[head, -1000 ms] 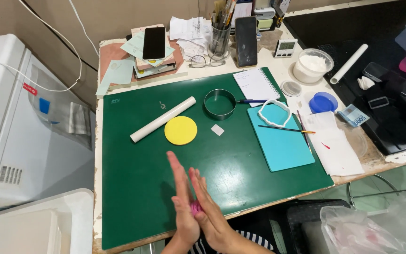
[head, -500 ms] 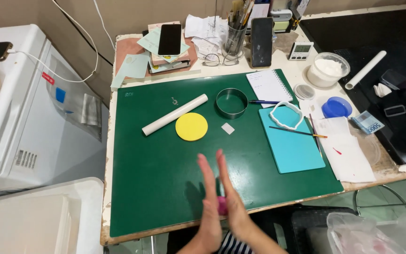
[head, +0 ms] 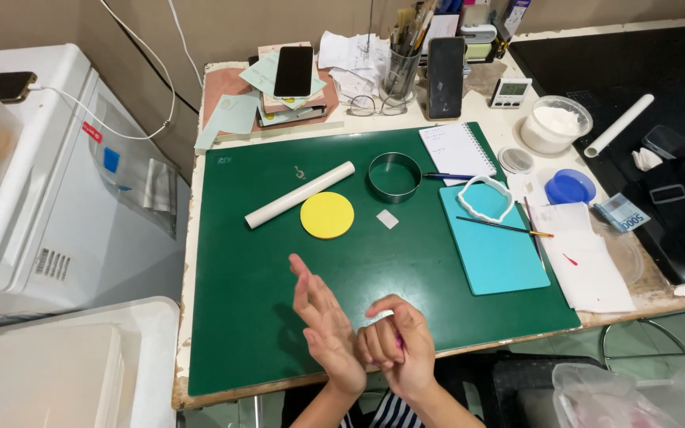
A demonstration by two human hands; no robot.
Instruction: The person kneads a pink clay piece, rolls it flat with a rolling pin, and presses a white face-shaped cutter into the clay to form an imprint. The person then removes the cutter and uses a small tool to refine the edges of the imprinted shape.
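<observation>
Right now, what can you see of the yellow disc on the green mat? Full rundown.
The yellow disc is a flat, round, evenly coloured piece that looks like rolled-out soft clay or dough, with a clean edge. It lies flat on the green mat, just below the white rolling pin; whether they touch is unclear. The metal ring cutter stands apart to its right. Neither hand is on it.

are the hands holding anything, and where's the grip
The right hand is curled round a small pink bit, pinched inside its fingers; only a sliver shows. The left hand is open flat beside it, holding nothing.
</observation>
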